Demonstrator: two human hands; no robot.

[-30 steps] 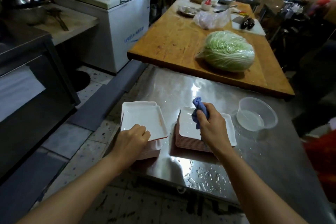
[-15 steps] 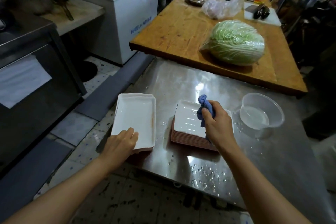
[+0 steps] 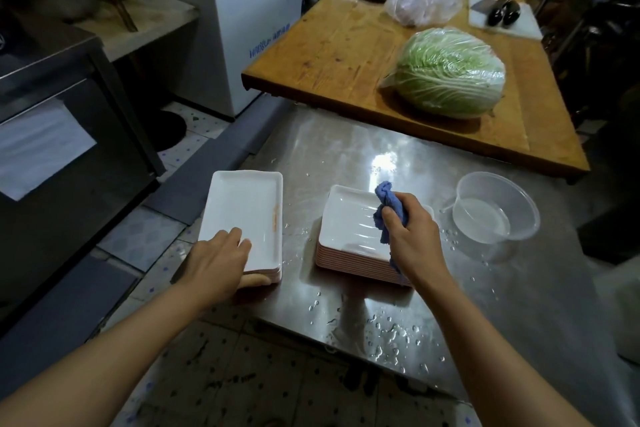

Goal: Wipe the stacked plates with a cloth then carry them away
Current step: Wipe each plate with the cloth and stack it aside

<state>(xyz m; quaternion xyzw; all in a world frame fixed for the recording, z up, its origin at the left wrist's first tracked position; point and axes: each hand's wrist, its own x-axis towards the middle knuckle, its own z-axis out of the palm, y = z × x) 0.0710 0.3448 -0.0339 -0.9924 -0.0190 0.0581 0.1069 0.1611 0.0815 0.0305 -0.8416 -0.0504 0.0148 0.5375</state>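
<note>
Two stacks of white rectangular plates on wet steel table (image 3: 363, 149): left stack (image 3: 242, 218) at table's left edge, right stack (image 3: 349, 236) beside one clear tub (image 3: 497, 208). One blue cloth (image 3: 389, 206), bunched over right stack, clenched in right hand (image 3: 412, 236). Left hand (image 3: 216, 262) gripping near end of left stack, fingers on top, thumb under.

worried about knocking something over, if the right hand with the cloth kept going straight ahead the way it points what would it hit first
Probably nothing at first: the right hand, gripping the blue cloth, points over the plate stack toward bare steel table. Next would be the wooden table's edge, though depth is unclear.
</note>
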